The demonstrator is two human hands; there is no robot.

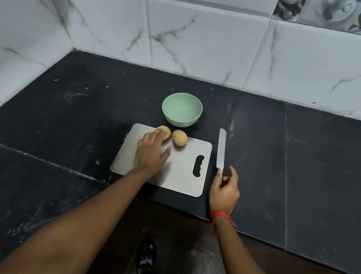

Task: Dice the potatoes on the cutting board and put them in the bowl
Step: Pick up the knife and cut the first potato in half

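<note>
We find the left grip (151, 153) open-fingered on the left potato (166, 132), centre frame; right grip (225, 190) clasps the knife (221, 150), blade pointing up-frame.

Surface (58, 116): dark stone slabs, grey-mottled, pale seams between them, set into a corner of white marbled wall tile (202, 44). Items sit mid-surface. Pale green bowl (181, 109) is upright and farthest back. Grey cutting board (181, 170) lies flat just in front of the bowl, slightly skewed, handle slot at its right end. Knife (221, 150) is just right of the board, not touching it, tip toward the wall. Its handle is gripped by the right hand (225, 190). Can't tell if the blade rests on the surface.
</note>
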